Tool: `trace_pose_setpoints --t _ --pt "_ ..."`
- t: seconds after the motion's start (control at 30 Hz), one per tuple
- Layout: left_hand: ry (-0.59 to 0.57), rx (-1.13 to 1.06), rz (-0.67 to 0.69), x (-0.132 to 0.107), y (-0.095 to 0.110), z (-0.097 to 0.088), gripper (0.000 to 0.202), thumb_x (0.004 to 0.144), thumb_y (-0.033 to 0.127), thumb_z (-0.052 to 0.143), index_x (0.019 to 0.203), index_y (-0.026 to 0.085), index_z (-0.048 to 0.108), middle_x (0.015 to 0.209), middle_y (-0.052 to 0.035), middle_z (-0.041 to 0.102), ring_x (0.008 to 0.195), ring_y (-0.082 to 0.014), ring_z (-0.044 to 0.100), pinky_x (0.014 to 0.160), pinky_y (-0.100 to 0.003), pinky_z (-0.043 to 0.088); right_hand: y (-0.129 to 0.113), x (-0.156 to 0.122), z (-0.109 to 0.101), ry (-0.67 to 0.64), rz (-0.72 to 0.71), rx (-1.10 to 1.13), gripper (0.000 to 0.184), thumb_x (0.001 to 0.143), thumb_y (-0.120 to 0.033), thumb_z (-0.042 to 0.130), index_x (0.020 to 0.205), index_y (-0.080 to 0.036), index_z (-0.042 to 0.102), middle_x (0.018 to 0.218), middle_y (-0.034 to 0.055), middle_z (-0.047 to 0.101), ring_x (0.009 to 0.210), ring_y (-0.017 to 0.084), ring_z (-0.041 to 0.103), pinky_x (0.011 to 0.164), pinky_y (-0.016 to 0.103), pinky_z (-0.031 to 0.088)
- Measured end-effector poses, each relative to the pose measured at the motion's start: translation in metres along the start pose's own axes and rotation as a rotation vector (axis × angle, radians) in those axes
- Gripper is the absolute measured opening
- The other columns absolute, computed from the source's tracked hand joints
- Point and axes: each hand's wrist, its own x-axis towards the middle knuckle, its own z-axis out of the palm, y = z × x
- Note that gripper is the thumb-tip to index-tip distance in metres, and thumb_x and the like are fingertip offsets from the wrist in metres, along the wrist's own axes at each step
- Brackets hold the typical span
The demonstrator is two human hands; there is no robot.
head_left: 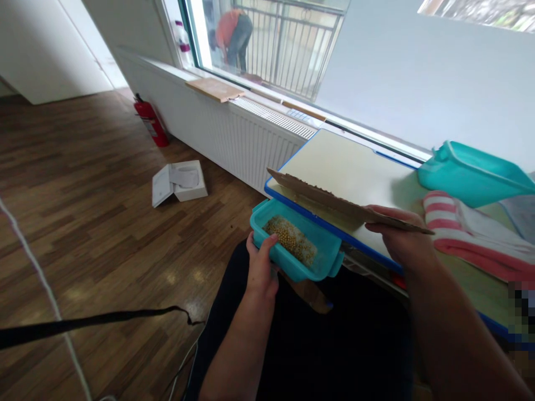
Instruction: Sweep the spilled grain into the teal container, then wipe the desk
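Note:
My left hand grips a teal plastic container by its near left side, thumb over the rim. Small yellowish grains or beads lie inside it, with paler bits among them. The container is just below the table's blue edge, above my lap. In my right hand is a piece of brown cardboard, pinched at its right end and held on a slant over the table's near edge. The cream tabletop with blue trim lies behind it.
A second teal bin and a red-and-white striped towel are on the table's right part. A radiator runs below the window. An open white box and a red fire extinguisher stand on the floor. Outside, a person bends over.

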Motion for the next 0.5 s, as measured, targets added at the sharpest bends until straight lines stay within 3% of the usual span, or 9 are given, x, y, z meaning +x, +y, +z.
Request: trace_pose_setpoints --t 0.5 --pt "-0.005 0.000 -0.041 -0.0016 -0.0058 0.0044 0.079 0.068 0.034 0.075 0.137 0.033 0.036 0.121 -0.0083 0.059 0.107 -0.0291 0.060 0.072 -0.038 0.055 0.0077 -0.0017 -0.0067 -0.041 -0.063 -0.016 0.022 0.064 -0.019 0.074 0.084 -0.026 0.076 0.089 0.0004 0.076 0.087 0.022 0.071 0.082 0.035 0.058"
